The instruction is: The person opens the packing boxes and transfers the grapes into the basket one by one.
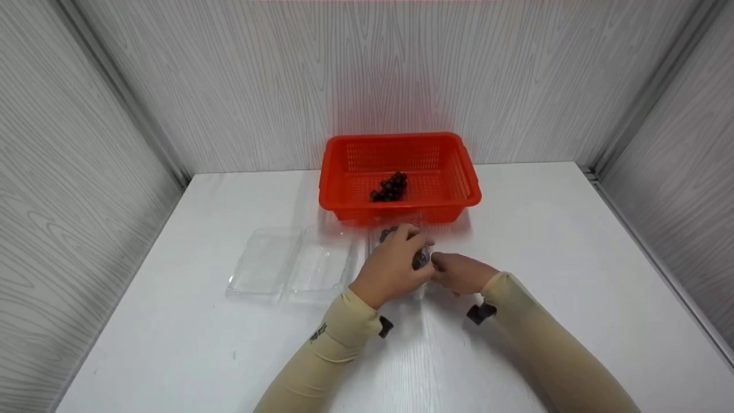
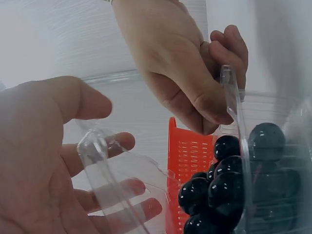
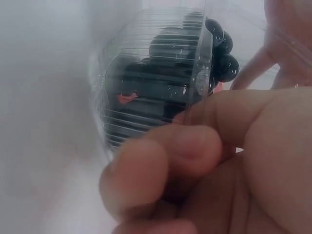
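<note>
A bunch of dark grapes (image 2: 226,192) sits in the clear plastic clamshell box (image 3: 141,73), whose ribbed wall shows in the right wrist view. My right hand (image 1: 463,272) pinches the rim of this box between thumb and curled fingers. Opposite it, my left hand (image 1: 394,267) spreads its fingers behind the box's clear lid (image 2: 114,180). Its thumb (image 2: 95,103) stands apart from the fingers, on the lid's near side. In the head view the left hand covers much of the box and the grapes.
Behind the hands stands a red plastic basket (image 1: 399,211) with another bunch of grapes (image 1: 391,188) inside. Left of the hands, an unfolded clear clamshell (image 1: 321,264) lies on the white table (image 1: 189,338). Pale wood-grain panels (image 1: 258,86) enclose the table's back and sides.
</note>
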### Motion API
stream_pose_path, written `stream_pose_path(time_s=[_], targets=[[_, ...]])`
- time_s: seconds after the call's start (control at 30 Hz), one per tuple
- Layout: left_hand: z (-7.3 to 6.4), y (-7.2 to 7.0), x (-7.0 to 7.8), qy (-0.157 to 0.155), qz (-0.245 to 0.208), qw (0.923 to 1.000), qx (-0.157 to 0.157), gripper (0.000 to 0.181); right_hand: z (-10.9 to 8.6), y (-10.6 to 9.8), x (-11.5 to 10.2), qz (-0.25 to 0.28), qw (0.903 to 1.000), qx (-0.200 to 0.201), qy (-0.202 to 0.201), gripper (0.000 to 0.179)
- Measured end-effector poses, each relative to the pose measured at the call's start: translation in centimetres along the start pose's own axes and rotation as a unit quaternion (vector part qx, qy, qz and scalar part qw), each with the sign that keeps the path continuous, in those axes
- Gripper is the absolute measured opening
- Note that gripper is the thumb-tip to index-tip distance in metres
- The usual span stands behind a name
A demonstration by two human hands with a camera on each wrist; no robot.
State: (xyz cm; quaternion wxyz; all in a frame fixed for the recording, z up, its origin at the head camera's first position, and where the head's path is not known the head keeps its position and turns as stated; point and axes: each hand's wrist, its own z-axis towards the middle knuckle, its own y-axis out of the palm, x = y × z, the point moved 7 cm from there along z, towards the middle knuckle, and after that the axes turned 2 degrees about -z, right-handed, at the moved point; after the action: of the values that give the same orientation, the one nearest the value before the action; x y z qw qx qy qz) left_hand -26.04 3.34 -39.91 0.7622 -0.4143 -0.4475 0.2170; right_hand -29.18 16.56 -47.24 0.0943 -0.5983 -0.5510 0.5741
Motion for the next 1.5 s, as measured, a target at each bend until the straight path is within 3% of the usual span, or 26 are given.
stream_pose_path(time_s=[0.1, 0.27, 0.4, 0.73, 1.07, 1.33, 1.5], targets=[[0.0, 0.3, 0.2, 0.006, 0.022, 0.9997, -0.012, 0.039, 0.0, -0.1, 0.0, -0.005, 1.0, 0.0, -0.002, 0.016], [0.1, 1.0, 0.4, 0.027, 0.066, 0.997, -0.03, 0.046, -0.2, -0.2, -0.3, -0.022, 0.9995, 0.003, -0.025, 0.04], [-0.1, 1.4, 0.5, 0.034, 0.073, 0.9962, -0.035, 0.047, -0.4, -0.3, -0.7, -0.033, 0.9979, 0.017, -0.053, 0.049], [-0.4, 2.1, 0.6, 0.036, 0.1, 0.9934, -0.044, 0.041, -0.3, -0.2, -0.3, -0.004, 0.9997, 0.024, -0.003, 0.05], [-0.5, 2.9, 1.0, 0.018, 0.106, 0.9931, -0.046, 0.038, -0.5, -0.3, -0.5, -0.017, 0.9994, 0.028, -0.007, 0.047], [-0.7, 2.8, 1.2, 0.024, 0.12, 0.9917, -0.039, 0.037, -0.6, -0.4, -0.7, -0.025, 0.9986, 0.029, -0.036, 0.04], [-0.8, 2.8, 1.3, 0.031, 0.12, 0.9916, -0.036, 0.036, -0.4, -0.3, -0.6, -0.034, 0.9981, 0.029, -0.044, 0.045]])
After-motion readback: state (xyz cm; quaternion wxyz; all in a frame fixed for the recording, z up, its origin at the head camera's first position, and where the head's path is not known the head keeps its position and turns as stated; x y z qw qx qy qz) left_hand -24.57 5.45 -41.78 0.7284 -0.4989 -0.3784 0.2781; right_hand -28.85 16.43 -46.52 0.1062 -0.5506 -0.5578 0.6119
